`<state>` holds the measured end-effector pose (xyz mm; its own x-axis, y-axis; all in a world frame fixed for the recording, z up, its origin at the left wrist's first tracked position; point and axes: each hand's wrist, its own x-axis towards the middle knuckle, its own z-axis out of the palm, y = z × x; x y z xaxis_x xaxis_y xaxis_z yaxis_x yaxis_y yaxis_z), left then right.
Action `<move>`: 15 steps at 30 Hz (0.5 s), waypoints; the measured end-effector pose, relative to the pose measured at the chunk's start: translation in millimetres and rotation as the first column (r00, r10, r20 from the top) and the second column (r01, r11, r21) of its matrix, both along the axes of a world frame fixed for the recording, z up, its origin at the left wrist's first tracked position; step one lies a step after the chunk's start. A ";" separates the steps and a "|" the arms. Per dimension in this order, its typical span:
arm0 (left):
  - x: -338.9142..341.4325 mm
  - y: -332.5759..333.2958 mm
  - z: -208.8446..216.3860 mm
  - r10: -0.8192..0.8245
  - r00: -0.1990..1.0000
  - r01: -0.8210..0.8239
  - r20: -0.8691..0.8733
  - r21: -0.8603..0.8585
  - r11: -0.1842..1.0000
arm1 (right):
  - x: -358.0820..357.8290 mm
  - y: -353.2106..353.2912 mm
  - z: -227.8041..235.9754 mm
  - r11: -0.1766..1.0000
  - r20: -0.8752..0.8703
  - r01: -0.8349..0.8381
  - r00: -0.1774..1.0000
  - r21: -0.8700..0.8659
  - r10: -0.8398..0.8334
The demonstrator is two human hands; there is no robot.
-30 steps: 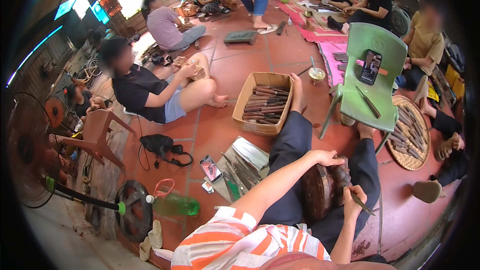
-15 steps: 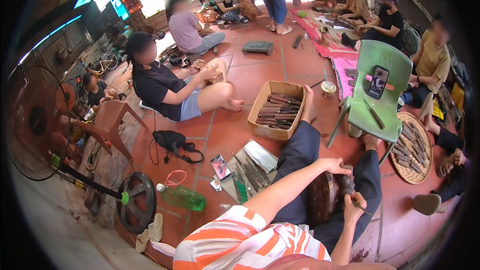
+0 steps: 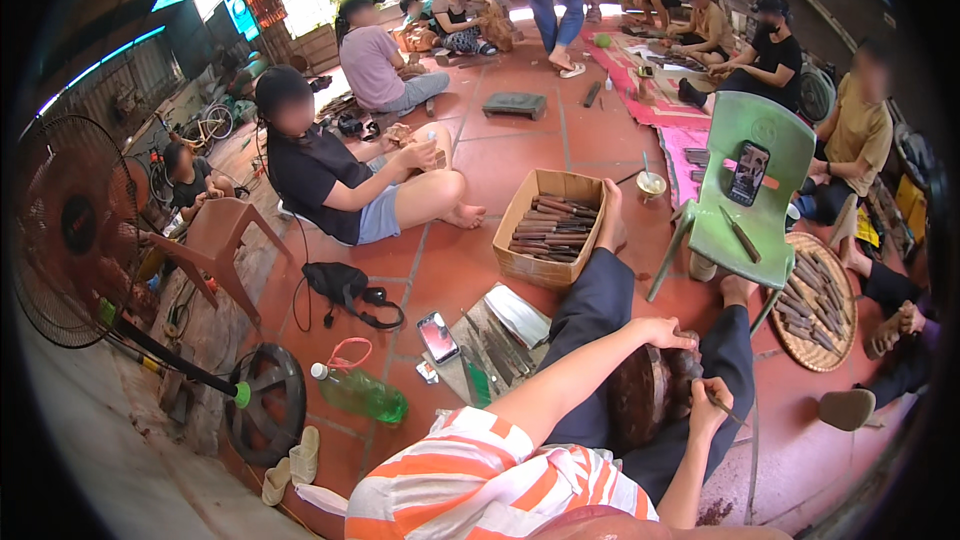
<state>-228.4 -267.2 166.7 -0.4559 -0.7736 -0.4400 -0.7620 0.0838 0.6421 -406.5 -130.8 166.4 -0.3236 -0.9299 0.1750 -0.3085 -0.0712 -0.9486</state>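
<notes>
A dark brown, rounded carved wooden piece (image 3: 637, 398) stands between my legs, partly hidden by my arm. My left hand (image 3: 664, 332) lies over its top edge, fingers curled round a knobby part on the far side. In my right hand (image 3: 708, 408) is a slim carving tool (image 3: 722, 405), pinched by the fingers and slanting down to the right. That hand rests close against the right side of the wood. The tool's working tip is too small to make out.
A cardboard box (image 3: 503, 256) of wooden-handled tools sits by my foot. More tools fill a round woven tray (image 3: 848, 318) near a green chair (image 3: 765, 125) bearing a phone and knife. Left are a green bottle (image 3: 362, 395), flat blades (image 3: 497, 348) and a fan (image 3: 80, 225). Several people sit around.
The standing person in blue jeans has shifted slightly right, mid-step. My view has moved a little. Both my hands keep nearly the same place on the wood and the tool.
</notes>
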 end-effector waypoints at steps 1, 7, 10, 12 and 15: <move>-0.4 0.0 -1.3 0.014 1.000 -0.014 -0.004 -0.006 1.000 | 2.9 -0.8 4.1 1.000 -0.043 0.020 0.999 -0.012 -0.020; 2.4 0.5 -5.6 -0.008 1.000 0.008 0.002 0.001 1.000 | 5.6 12.4 -1.9 1.000 -0.063 -0.007 0.998 -0.016 0.006; 1.6 -0.4 1.7 -0.013 1.000 0.013 0.017 0.009 1.000 | 7.0 -1.8 3.5 0.999 0.021 0.036 0.999 -0.023 -0.036; -1.3 1.1 4.5 -0.013 1.000 0.012 0.022 0.004 1.000 | 2.1 1.7 1.3 0.999 -0.053 0.029 0.998 -0.015 -0.029; 3.1 2.4 -1.6 -0.009 1.000 0.009 0.029 0.002 1.000 | 2.9 10.3 1.7 1.000 -0.072 -0.014 0.997 0.000 0.014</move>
<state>-225.3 -264.8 165.1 -0.4498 -0.7689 -0.4543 -0.7794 0.0896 0.6201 -403.5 -120.5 168.1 -0.2970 -0.9342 0.1975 -0.3751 -0.0760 -0.9239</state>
